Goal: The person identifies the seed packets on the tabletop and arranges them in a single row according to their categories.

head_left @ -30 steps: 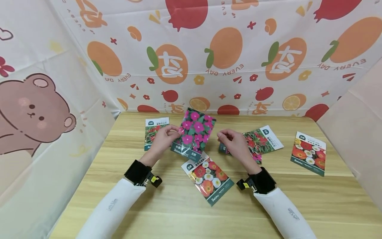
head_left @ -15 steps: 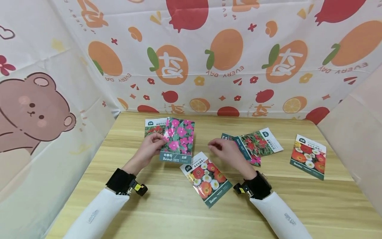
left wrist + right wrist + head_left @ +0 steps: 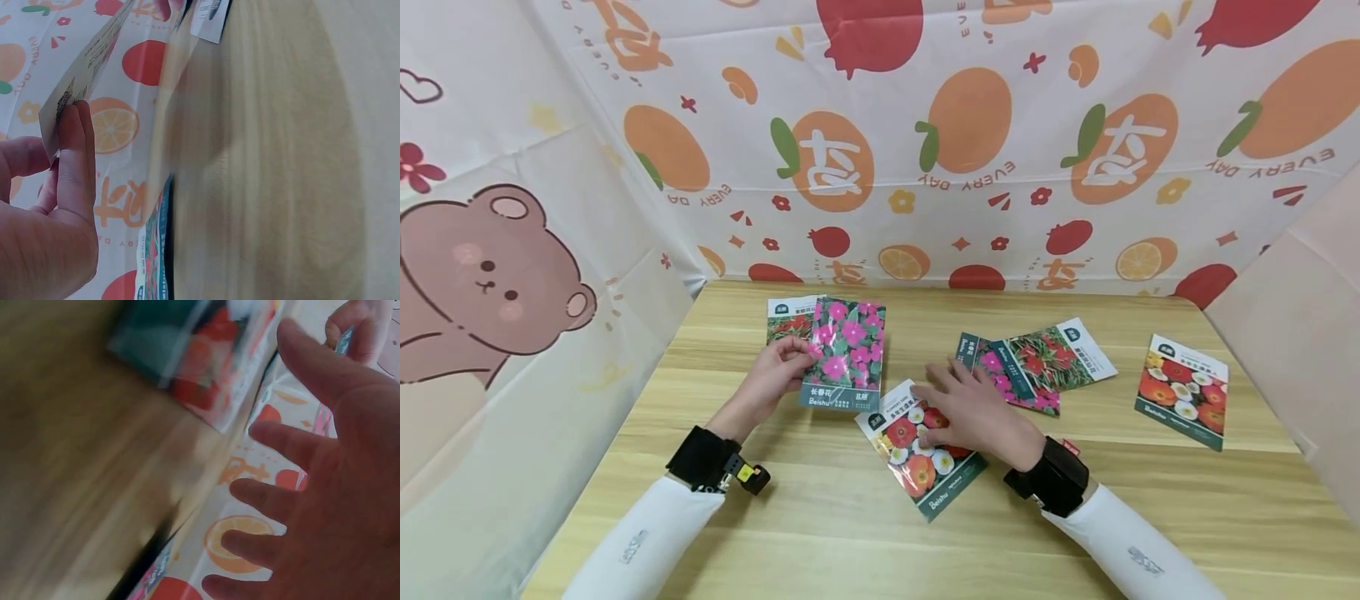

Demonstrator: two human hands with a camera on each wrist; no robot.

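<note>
My left hand (image 3: 772, 377) pinches a seed packet with pink flowers (image 3: 847, 350) by its left edge, held up off the table. In the left wrist view the thumb and fingers (image 3: 75, 162) grip the packet's pale back (image 3: 84, 75). Partly behind it lies a red-flower seed packet (image 3: 788, 317). My right hand (image 3: 981, 417), fingers spread, hovers over a poppy seed packet (image 3: 917, 467) and covers its right side. The right wrist view shows the straight fingers (image 3: 269, 500) apart from that blurred poppy packet (image 3: 200, 369).
On the right, another red-flower packet (image 3: 1060, 354) overlaps a second pink-flower packet (image 3: 1000, 375). Farther right lies another poppy packet (image 3: 1180, 392). A fruit-print cloth (image 3: 970, 192) hangs along the back edge of the wooden table (image 3: 760, 533).
The left hand has carried the pink-flower packet leftward and turned it upright in view. My right hand has opened from closed fingers and moved down over the middle poppy packet.
</note>
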